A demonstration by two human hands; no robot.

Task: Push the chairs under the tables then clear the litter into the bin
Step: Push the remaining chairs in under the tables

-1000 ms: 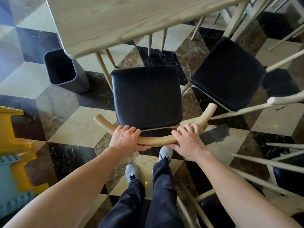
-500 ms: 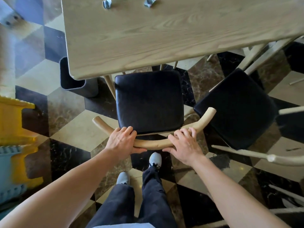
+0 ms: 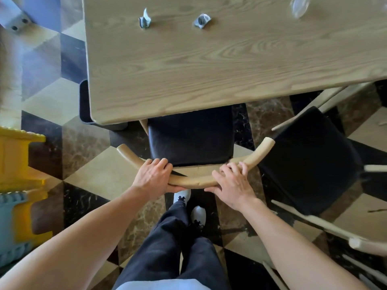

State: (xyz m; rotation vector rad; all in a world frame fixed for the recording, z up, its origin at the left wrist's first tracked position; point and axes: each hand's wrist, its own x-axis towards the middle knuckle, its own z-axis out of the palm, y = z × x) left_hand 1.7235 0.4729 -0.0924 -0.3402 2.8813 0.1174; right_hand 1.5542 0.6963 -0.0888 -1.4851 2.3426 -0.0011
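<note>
A chair with a black seat (image 3: 190, 141) and a curved wooden backrest (image 3: 194, 181) stands in front of me, the front of its seat tucked under the wooden table (image 3: 209, 70). My left hand (image 3: 152, 177) grips the backrest's left part and my right hand (image 3: 232, 184) holds its right part. Two crumpled grey bits of litter (image 3: 145, 19) (image 3: 201, 20) lie on the tabletop, with a clear plastic piece (image 3: 299, 6) at its far right. A dark bin (image 3: 84, 105) stands on the floor at the table's left corner, mostly hidden by the tabletop.
A second black-seated chair (image 3: 310, 158) stands out from the table on my right, angled, close to the first chair's backrest end. Yellow and blue plastic stools (image 3: 18, 185) sit at the left edge. More pale chair rails (image 3: 356, 243) cross the lower right. The floor is patterned marble.
The chair has slid forward with both hands on its backrest; its seat now goes partly under the table. I have stepped closer, and the litter on the tabletop has come into view.
</note>
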